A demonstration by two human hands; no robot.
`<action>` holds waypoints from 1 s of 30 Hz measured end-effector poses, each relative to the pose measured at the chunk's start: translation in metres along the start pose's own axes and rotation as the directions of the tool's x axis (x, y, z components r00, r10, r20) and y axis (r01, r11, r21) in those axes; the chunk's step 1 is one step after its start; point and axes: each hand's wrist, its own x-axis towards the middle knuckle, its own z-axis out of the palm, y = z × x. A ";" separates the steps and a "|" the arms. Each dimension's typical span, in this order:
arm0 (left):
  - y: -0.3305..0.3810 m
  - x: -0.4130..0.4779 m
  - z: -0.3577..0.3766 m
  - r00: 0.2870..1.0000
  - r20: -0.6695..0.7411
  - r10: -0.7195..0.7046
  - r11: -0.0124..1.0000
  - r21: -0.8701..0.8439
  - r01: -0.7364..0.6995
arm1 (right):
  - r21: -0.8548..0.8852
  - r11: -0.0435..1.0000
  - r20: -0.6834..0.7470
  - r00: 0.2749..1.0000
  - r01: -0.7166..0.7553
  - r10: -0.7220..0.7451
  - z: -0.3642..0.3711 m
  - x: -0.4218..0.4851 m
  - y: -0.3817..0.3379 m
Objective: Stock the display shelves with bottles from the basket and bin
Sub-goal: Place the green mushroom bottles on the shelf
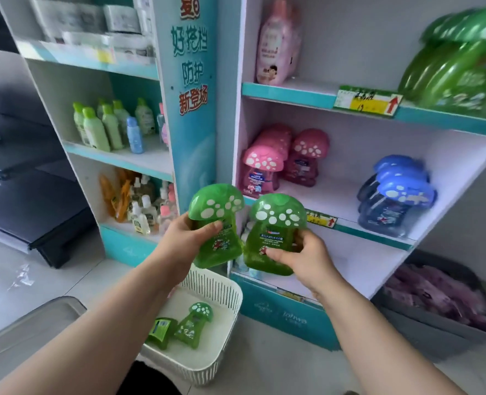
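White, teal-edged shelves (330, 195) rise just beyond the fingers of both hands. A second unit (139, 161) with small bottles stands past the left fingers. Pale tiled floor (264, 366) lies well below the fingers. A dark bin (413, 329) holding purple packs sits low, well to the right of the right fingers. A white slatted basket (216, 283) stands on the floor under the left fingers, with two green bottles (193, 323) lying in it. On the shelf above and beyond the fingers stand pink bottles (261, 172), with blue bottles (398, 195) further right. Each hand grips one bottle, and the two are roughly upright, just beside each other, in front of the lowest shelf. The left hand (184, 240) curls round the left bottle (216, 201), and the right hand (301, 258) round the right bottle (277, 210). Both are translucent green and mushroom-shaped, with domed white-spotted caps and printed labels.
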 end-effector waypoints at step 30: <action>0.232 0.067 0.228 0.824 0.294 0.485 0.873 -0.207 -0.441 | 0.085 0.914 -0.344 0.872 0.398 -0.348 -0.183 -0.014 -0.136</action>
